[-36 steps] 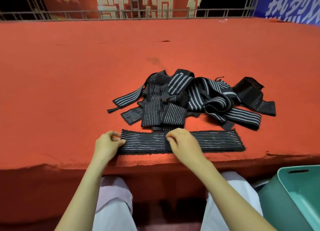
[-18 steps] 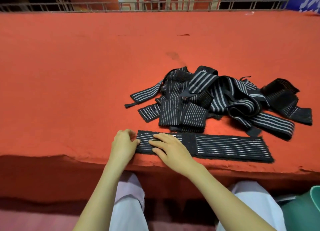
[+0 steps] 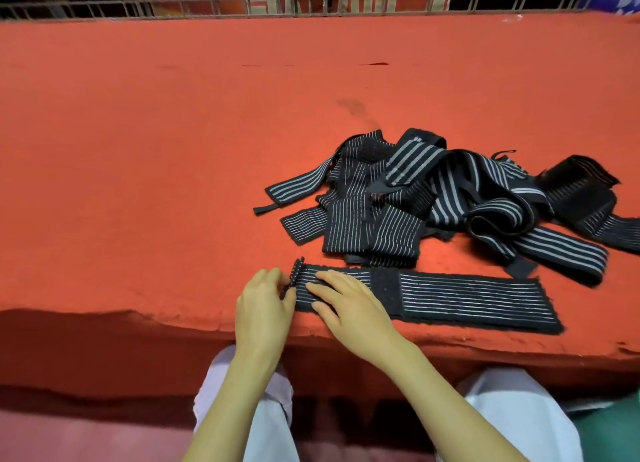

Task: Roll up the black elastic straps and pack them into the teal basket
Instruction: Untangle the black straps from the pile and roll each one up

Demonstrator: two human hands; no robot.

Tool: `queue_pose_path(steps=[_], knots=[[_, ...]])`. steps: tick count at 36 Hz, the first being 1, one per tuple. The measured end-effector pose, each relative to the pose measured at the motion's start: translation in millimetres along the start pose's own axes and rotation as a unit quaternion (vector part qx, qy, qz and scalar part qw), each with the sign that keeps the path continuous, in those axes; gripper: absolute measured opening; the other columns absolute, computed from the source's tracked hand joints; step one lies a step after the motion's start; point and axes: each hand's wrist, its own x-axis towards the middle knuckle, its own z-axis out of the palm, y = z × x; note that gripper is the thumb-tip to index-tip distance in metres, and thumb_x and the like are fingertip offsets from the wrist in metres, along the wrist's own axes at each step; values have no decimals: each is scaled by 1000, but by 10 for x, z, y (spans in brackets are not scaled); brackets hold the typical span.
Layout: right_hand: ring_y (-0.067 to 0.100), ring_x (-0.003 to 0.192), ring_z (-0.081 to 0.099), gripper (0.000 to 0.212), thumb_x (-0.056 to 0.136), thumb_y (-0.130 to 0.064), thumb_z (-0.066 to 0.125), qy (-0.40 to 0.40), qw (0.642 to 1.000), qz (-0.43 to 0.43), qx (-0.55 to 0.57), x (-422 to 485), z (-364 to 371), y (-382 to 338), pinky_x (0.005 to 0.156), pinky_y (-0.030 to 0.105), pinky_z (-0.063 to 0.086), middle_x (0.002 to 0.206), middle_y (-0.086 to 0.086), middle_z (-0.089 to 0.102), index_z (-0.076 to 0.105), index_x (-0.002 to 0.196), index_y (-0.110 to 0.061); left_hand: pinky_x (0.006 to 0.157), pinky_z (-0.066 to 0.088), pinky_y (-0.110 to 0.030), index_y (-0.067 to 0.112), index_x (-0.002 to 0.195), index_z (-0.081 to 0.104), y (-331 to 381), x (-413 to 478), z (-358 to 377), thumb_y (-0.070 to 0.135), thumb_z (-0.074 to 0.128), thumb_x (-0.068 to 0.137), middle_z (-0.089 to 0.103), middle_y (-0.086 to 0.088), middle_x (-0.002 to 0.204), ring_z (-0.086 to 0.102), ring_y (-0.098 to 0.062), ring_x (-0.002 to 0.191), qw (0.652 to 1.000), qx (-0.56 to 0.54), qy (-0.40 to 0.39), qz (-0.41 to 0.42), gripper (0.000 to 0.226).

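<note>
Task thing: one black elastic strap with thin grey stripes, the flat strap point(image 3: 467, 299), lies stretched out left to right along the near edge of the red felt table point(image 3: 156, 150).
Strap's left end: turned up off the felt into a short first curl point(image 3: 295, 275); the rest of the length lies flat.
Strap detail: a plain black fuzzy patch point(image 3: 384, 287) sits just right of your right hand's fingers.
Left hand: your left hand point(image 3: 263, 309) is at the flat strap's left end, fingers curled in and pinching the raised curl.
Right hand: your right hand point(image 3: 349, 306) lies on top of the flat strap just right of the curl, fingers straight and spread, pressing the fabric down. It grips nothing.
Hands to each other: close together, nearly touching across the curl.
Strap pile point(image 3: 433, 198): loose, tangled black striped straps, unrolled, just beyond the flat strap and to its right; the nearest one almost meets its far edge.
Teal basket point(image 3: 620, 437): only a dark sliver shows, below and right of the flat strap, off the table, by your right knee.
Knees: pale trousers point(image 3: 519, 413) below the flat strap.
Far side: a metal railing point(image 3: 173, 8), well beyond the flat strap.
</note>
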Motion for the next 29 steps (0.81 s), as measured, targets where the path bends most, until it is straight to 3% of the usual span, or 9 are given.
queue_pose_path(steps=[2, 5, 7, 12, 14, 18, 23, 29], knots=[[19, 129, 47, 53, 89, -47, 34, -12, 1000, 6, -5, -33, -40, 31, 107, 28, 23, 135, -2, 55, 62, 125, -22, 66, 41, -36, 10, 83, 66, 8, -18, 34, 14, 72, 79, 59, -4, 80, 59, -29, 76, 1000, -5, -5, 11, 8], [21, 127, 50, 56, 86, -50, 32, -4, 1000, 12, -13, -91, -80, 100, 109, 35, 29, 133, -1, 58, 65, 122, -23, 68, 45, -35, 10, 85, 71, 24, -36, 65, 17, 73, 79, 59, -4, 81, 60, -27, 73, 1000, -17, -18, 3, 10], [22, 132, 46, 59, 85, -53, 29, -12, 1000, 17, -16, -115, -119, 154, 111, 35, 23, 136, -1, 55, 64, 124, -25, 71, 45, -33, 10, 89, 73, 39, -44, 68, 19, 71, 83, 60, -2, 85, 61, -25, 75, 999, -28, -32, -1, 11], [16, 137, 35, 68, 82, -60, 21, -21, 999, 9, -23, -159, -248, 228, 111, 25, 13, 142, -8, 48, 59, 129, -29, 81, 38, -22, 11, 105, 73, -9, 51, -13, 9, 63, 88, 59, -1, 97, 59, -21, 84, 991, -57, -123, -20, 20], [14, 137, 35, 58, 86, -56, 31, -21, 1000, 10, -15, -166, -281, 227, 108, 20, 10, 142, -9, 48, 60, 128, -28, 78, 41, -22, 12, 101, 74, -43, 95, -58, 9, 70, 83, 57, 1, 90, 57, -18, 75, 984, -98, -143, -43, 19], [11, 138, 32, 53, 87, -51, 35, -21, 1000, 10, -16, -179, -280, 227, 107, 16, 6, 143, -11, 45, 58, 130, -30, 55, 36, -10, 21, 86, 71, -42, 118, -58, 12, 76, 76, 53, 8, 65, 49, -8, 56, 977, -133, -149, -70, 14], [11, 137, 34, 69, 81, -62, 20, -20, 1000, 12, -7, -192, -262, 233, 108, 17, 7, 142, -11, 47, 59, 129, -30, 64, 41, -26, 30, 78, 65, 27, 92, 47, 16, 74, 76, 59, 6, 71, 55, -9, 60, 986, -109, -96, -75, 17], [11, 133, 39, 46, 86, -48, 44, -10, 1000, 19, 6, -206, -304, 257, 106, 16, 12, 137, -10, 51, 63, 121, -27, 72, 37, -22, 14, 92, 72, 143, -46, 172, 4, 68, 77, 59, 4, 90, 57, -15, 74, 998, -60, -19, 8, 19]])
